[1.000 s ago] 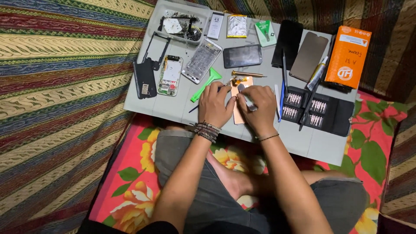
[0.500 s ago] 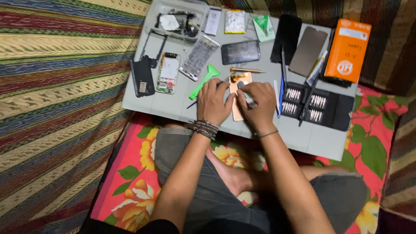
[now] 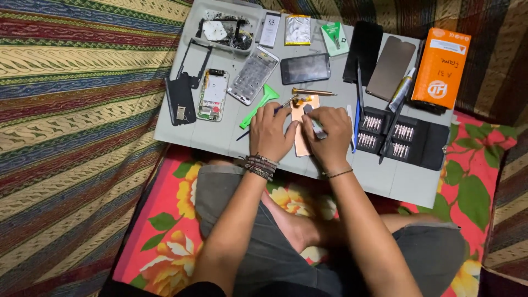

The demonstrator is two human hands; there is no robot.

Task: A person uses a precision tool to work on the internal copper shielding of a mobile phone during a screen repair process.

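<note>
A copper-coloured phone panel (image 3: 303, 133) lies on the grey work mat (image 3: 379, 179) in front of me. My left hand (image 3: 268, 132) presses on its left edge and pinches a thin dark tool whose tip reaches the panel's top. My right hand (image 3: 330, 132) rests on the panel's right side and grips a small grey metal tool (image 3: 314, 122) against it. Both hands touch the panel. A beaded bracelet sits on my left wrist.
Around the hands lie a green plastic pry tool (image 3: 258, 104), a brass-handled screwdriver (image 3: 313, 92), a circuit board (image 3: 213, 94), a dark phone (image 3: 305, 68), an open bit set (image 3: 401, 137), an orange box (image 3: 441, 67) and a tray of parts (image 3: 223, 30). Striped cloth surrounds the mat.
Both hands stay on the copper panel. The right hand's fingers have shifted slightly along the grey tool; the view has tilted a little.
</note>
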